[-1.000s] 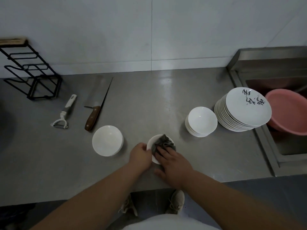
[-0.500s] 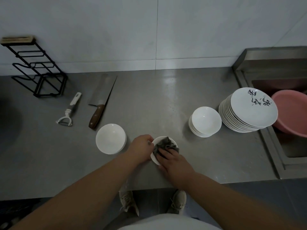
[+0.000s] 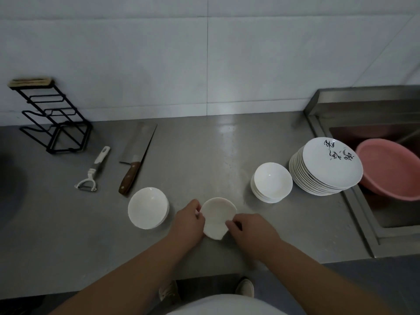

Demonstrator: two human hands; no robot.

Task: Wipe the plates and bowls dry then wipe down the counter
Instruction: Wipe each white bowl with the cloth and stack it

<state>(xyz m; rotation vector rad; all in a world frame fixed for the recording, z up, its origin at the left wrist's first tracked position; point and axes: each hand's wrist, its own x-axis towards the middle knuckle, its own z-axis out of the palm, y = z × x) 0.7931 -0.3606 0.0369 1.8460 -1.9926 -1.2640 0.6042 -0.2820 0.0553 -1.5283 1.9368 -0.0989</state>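
A small white bowl (image 3: 217, 218) sits between my two hands just above the steel counter (image 3: 204, 155), near its front edge; it is blurred and seems tilted. My left hand (image 3: 188, 220) grips its left rim with curled fingers. At the right rim, the curled fingers of my right hand (image 3: 250, 228) pinch the bowl. The grey cloth is not visible. To the left is a white bowl stack (image 3: 147, 208). To the right stand another bowl stack (image 3: 271, 183) and a pile of plates (image 3: 327, 167) with black brushwork on the top one.
A pink basin (image 3: 391, 169) lies in the sink (image 3: 363, 223) at the right. A cleaver (image 3: 136, 160), a peeler (image 3: 94, 171) and a black wire rack (image 3: 52, 117) are at the back left. The counter's front edge is just below my hands.
The grey cloth that my right hand pressed into the bowl is out of sight. The bowl has turned between my hands, and my right hand has shifted to its right rim.
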